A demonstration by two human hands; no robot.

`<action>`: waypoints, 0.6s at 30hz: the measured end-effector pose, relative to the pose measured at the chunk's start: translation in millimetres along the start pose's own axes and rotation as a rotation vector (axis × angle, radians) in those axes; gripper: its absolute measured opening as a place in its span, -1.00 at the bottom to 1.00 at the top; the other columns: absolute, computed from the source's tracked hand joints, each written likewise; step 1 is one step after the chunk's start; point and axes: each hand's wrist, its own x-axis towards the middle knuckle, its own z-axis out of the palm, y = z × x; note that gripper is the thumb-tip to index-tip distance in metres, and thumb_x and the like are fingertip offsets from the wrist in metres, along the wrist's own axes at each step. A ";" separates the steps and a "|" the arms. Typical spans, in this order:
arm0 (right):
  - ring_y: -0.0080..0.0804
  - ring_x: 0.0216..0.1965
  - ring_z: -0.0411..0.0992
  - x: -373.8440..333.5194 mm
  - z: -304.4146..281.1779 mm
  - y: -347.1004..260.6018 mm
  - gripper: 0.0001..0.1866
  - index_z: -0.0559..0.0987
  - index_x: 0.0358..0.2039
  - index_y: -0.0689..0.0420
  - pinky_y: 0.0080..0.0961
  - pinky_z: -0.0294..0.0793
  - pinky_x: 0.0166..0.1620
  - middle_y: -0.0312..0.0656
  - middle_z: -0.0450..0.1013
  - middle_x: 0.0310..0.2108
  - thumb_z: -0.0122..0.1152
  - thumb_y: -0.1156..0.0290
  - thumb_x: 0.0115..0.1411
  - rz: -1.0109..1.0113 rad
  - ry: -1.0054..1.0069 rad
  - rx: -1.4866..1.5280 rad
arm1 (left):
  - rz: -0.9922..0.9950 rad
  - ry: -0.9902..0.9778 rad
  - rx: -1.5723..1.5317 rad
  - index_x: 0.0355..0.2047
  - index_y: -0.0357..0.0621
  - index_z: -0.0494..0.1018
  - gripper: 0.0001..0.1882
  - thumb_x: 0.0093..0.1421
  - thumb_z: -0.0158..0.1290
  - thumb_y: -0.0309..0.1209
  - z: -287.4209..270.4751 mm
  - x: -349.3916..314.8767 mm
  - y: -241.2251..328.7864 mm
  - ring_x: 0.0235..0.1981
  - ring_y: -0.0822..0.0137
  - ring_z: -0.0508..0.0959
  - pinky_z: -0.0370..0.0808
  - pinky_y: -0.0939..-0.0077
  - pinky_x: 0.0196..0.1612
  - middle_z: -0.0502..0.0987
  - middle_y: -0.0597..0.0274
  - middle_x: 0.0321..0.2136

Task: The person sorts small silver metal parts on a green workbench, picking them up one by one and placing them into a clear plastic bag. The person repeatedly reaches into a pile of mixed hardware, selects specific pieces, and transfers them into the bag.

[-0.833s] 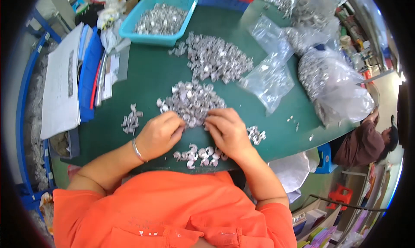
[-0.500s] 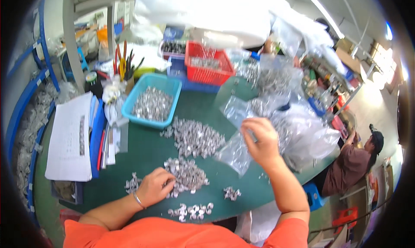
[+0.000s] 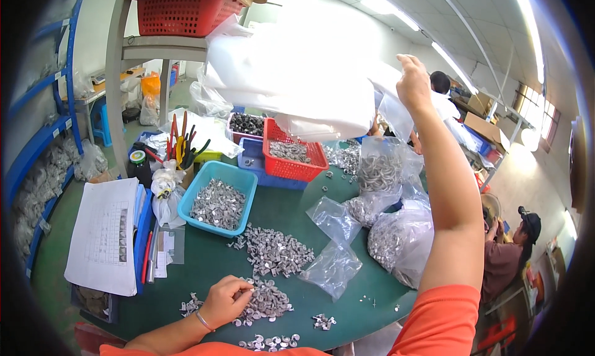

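My left hand (image 3: pixel 226 301) rests at the left edge of a near pile of small silver metal parts (image 3: pixel 268 300). Its fingers are curled, with what looks like one small metal part at the fingertips. Raised high at the right, my right hand (image 3: pixel 413 83) has its fingers stretched up and holds nothing I can see. It is beside the large white plastic bundle (image 3: pixel 297 77). A second heap of metal parts (image 3: pixel 277 250) lies farther off on the green table. Clear flat plastic bags (image 3: pixel 334 269) lie right of that heap.
A turquoise basin (image 3: pixel 186 214) of metal parts and a red basket (image 3: pixel 294 168) stand behind the heaps. Filled clear bags (image 3: pixel 396 241) sit at the right. Papers (image 3: pixel 102 232) and pliers (image 3: pixel 180 142) are at the left. A person (image 3: pixel 505 257) is at the far right.
My right hand has risen from beside the clear bags to high near the white bundle. My left hand stays at the near pile. The view has tilted upward.
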 end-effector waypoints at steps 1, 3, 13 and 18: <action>-0.18 -0.02 0.35 4.2 13.6 2.5 -0.59 0.52 -0.14 0.14 -0.36 0.29 0.05 -0.10 0.41 -0.06 -0.04 0.65 -0.06 0.002 -0.012 -0.049 | 0.001 0.005 0.011 -0.44 -0.23 0.51 -0.92 -0.01 0.12 -0.53 -2.5 0.3 0.8 -0.65 0.40 0.45 0.39 0.60 -0.56 0.46 0.20 -0.54; -0.20 0.00 0.34 13.2 35.1 10.4 -0.59 0.50 -0.10 0.12 -0.35 0.29 0.06 -0.13 0.39 -0.02 -0.03 0.59 -0.03 0.001 -0.037 -0.159 | -0.002 -0.001 0.008 -0.43 -0.22 0.51 -0.91 -0.01 0.12 -0.54 -4.0 1.5 3.1 -0.64 0.40 0.46 0.40 0.60 -0.55 0.47 0.19 -0.52; -0.10 -0.18 0.45 31.8 41.4 -3.8 -0.80 0.56 -0.35 0.06 -0.21 0.41 -0.11 -0.10 0.49 -0.24 -0.07 0.39 0.12 0.384 -0.034 -0.181 | -0.021 -0.004 -0.057 -0.44 -0.23 0.50 -0.91 -0.02 0.13 -0.57 -4.1 -2.0 -2.8 -0.62 0.39 0.46 0.40 0.60 -0.55 0.47 0.19 -0.52; -0.02 -0.17 0.46 51.7 1.6 13.2 -0.75 0.51 -0.37 0.23 -0.22 0.43 -0.11 0.07 0.48 -0.27 -0.10 0.35 0.15 0.728 0.322 -0.044 | -0.017 -0.030 -0.043 -0.45 -0.25 0.49 -0.91 -0.02 0.13 -0.58 -5.6 -4.4 -1.8 -0.62 0.38 0.46 0.40 0.60 -0.55 0.46 0.19 -0.53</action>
